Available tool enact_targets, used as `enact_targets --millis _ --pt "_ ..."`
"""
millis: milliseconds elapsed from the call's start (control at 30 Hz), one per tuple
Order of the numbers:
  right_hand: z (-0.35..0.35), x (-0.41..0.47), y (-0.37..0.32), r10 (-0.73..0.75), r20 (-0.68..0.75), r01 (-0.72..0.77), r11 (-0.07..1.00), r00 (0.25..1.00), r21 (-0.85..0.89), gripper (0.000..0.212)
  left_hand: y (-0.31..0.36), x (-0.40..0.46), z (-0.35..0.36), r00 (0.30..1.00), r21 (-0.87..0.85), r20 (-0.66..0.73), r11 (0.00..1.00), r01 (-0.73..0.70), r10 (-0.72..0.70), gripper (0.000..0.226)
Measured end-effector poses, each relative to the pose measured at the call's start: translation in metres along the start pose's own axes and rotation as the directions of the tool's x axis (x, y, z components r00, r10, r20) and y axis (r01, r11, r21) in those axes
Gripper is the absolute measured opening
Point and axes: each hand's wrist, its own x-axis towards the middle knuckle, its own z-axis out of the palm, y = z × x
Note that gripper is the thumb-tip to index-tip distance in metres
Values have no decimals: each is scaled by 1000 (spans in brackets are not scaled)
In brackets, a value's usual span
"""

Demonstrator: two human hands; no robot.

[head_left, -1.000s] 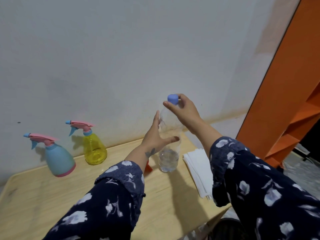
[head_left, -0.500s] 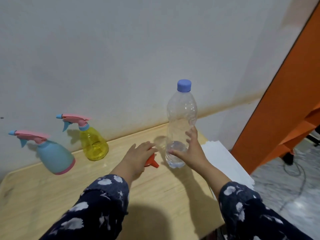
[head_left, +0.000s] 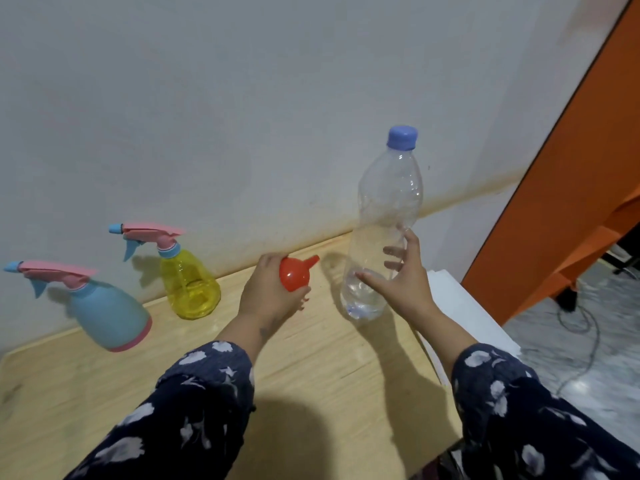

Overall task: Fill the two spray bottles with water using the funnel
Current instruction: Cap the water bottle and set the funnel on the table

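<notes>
The left hand [head_left: 266, 296] is wrapped round the wide end of the red funnel [head_left: 296, 274], holding it just above the table [head_left: 346, 358]; the funnel's spout points up and to the right, so its long axis lies tilted, not vertical. The right hand [head_left: 403, 285] is spread wide beside the lower part of the water bottle [head_left: 381, 230], fingers [head_left: 393, 251] open against or just off the plastic; contact can't be told for sure. The bottle stands upright w/ its blue cap on and only a little water at the bottom.

Both spray bottles sit to the left of the hands, near the wall: the yellow spray bottle [head_left: 188, 282] closer, the blue spray bottle [head_left: 107, 315] further left. Both have their pink trigger heads screwed on.

Judgement: the left hand is nearer to them, but it's occupied w/ the funnel. A head prob. has to come off before the spout can go down into a neck.
</notes>
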Motion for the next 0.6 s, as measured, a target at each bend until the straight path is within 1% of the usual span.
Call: enact_targets --millis 67,133,200,267,367,467,600 --pt "-6 15 -7 -14 -30 15 1000 999 26 102 9 7 6 989 -160 -86 981 109 -124 76" --pt "-10 36 -13 -33 -20 33 999 999 23 103 16 15 17 969 -270 -108 945 187 -223 73" --pt "-12 59 -13 -43 17 43 999 999 -10 104 20 23 31 952 -340 -106 910 237 -287 68" --pt "-11 81 -7 -44 46 46 998 998 -33 105 23 31 46 941 -371 -110 891 261 -322 63" --pt "-9 111 8 -47 86 51 998 995 -46 104 24 47 68 932 -339 -131 899 278 -338 60" --pt "-8 141 23 -59 108 64 997 992 -41 103 23 68 93 931 -271 -135 917 293 -338 66" --pt "-4 170 38 -72 141 74 997 987 -12 104 21 83 122 940 -113 -131 947 302 -316 73"
